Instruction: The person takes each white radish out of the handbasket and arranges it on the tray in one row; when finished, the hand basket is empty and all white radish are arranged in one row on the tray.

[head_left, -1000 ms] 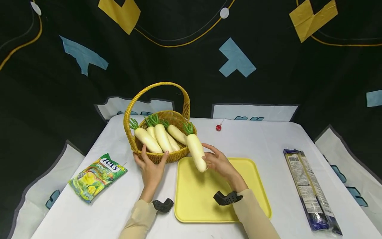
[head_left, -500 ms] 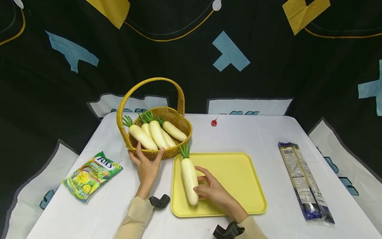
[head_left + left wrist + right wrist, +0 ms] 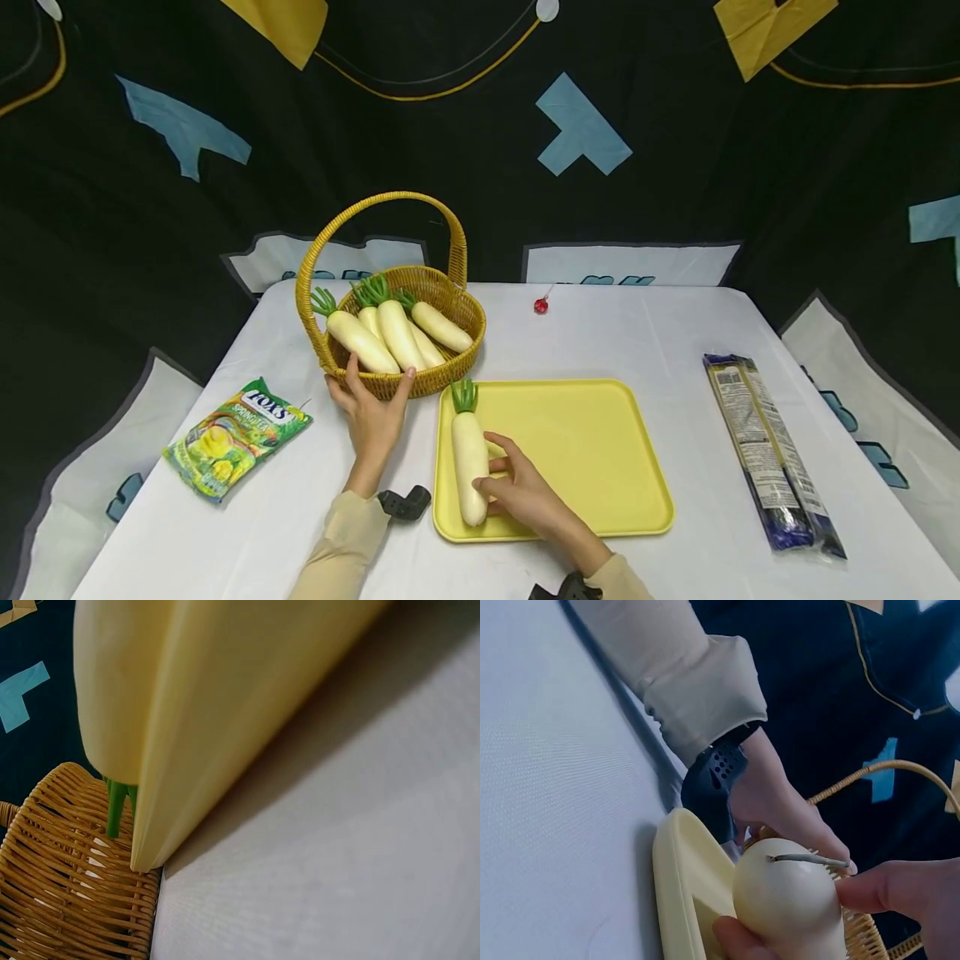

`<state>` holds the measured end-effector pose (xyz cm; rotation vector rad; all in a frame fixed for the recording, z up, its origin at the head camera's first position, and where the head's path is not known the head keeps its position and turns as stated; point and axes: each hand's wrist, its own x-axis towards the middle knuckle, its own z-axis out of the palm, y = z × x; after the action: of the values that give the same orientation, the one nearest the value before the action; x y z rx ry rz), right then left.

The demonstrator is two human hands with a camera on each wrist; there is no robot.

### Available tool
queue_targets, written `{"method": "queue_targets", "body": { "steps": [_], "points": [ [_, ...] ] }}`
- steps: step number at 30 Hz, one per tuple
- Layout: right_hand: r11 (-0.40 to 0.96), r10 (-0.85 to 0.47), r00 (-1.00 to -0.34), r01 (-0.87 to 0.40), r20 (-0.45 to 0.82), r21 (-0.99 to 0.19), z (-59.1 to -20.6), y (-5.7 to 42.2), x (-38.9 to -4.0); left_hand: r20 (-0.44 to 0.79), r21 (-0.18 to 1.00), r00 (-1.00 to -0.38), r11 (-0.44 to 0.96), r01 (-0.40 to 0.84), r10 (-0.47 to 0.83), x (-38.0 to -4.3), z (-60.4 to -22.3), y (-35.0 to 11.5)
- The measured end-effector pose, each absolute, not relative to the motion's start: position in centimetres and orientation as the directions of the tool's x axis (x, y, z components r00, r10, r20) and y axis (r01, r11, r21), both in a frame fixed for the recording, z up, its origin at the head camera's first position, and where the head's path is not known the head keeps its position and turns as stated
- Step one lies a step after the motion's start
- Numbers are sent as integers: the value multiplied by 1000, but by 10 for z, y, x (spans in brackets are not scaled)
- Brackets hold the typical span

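Observation:
A white radish (image 3: 468, 462) with a green top lies lengthwise along the left side of the yellow tray (image 3: 577, 467). My right hand (image 3: 525, 492) pinches its lower part between thumb and fingers. In the right wrist view the radish (image 3: 787, 900) shows its root end, with a thin tail. My left hand (image 3: 375, 421) holds the near rim of the wicker basket (image 3: 431, 382), thumb and fingers spread along it. Several more white radishes (image 3: 397, 333) with green tops lie inside the basket. The left wrist view shows the radish (image 3: 116, 697) above the tray edge and the basket's woven side (image 3: 75, 877).
A green candy bag (image 3: 238, 437) lies on the white table at left. Along the right side is a long blue-and-clear plastic package (image 3: 772, 458). A small red item (image 3: 541, 306) sits behind the tray. A dark curtain (image 3: 480, 150) hangs behind the table.
My right hand has brought the radish from beside the basket rim down and toward me onto the tray's left side. The left hand has kept its hold on the basket.

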<state>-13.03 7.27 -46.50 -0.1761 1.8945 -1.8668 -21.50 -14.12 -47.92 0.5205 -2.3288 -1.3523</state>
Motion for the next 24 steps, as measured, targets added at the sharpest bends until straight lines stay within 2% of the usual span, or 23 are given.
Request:
{"method": "queue_targets", "body": {
  "steps": [11,19,24],
  "points": [
    [264,-398,-906,36,-144,-964,-460,61,-129,164,877,-851,468,-105,-498,-216,-480,-141],
    [365,-351,-933,-60,-78,-929,-457,63,-131,160,875,-851,472,-112,-500,-216,-480,-141],
    [411,-328,-942,-76,-70,-908,-457,66,-133,158,875,-851,471,-114,-500,-216,-481,-142]
  ]
}}
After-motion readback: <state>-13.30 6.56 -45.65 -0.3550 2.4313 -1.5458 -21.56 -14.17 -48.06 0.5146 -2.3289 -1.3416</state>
